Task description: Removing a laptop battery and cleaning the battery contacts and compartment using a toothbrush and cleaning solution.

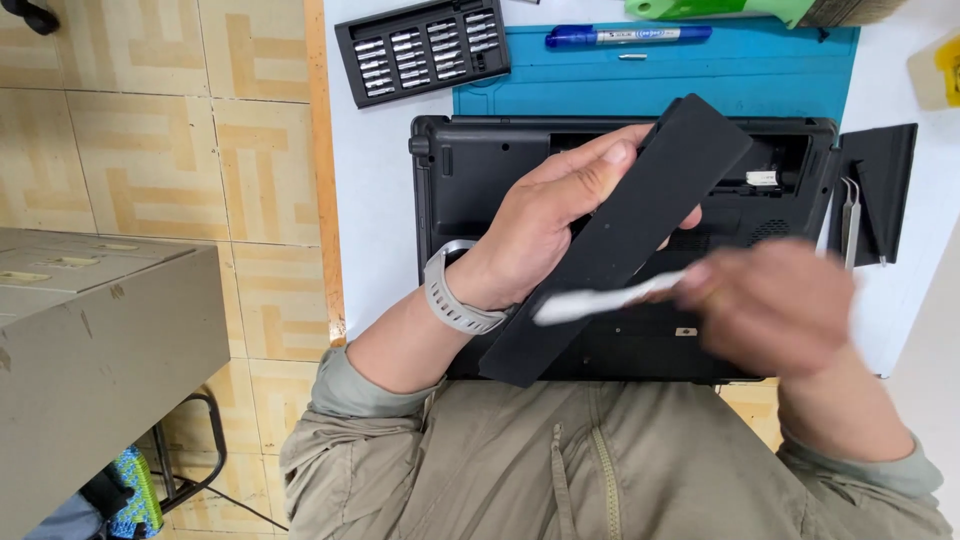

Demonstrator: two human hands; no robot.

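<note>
My left hand point(545, 220), with a grey watch on its wrist, grips a long black laptop battery point(640, 215) and holds it tilted above an upturned black laptop point(470, 165). My right hand point(770, 305) is blurred with motion. It holds a white brush-like tool point(600, 298) whose tip lies against the battery's face. The laptop's battery bay point(775, 160) is open at the far side.
A black case of screwdriver bits point(422, 50) and a blue pen point(625, 36) lie on the far side, the pen on a blue work mat point(780, 75). Tweezers point(850, 215) rest beside a black cover panel point(885, 180) at right. A grey cabinet point(100, 350) stands at left.
</note>
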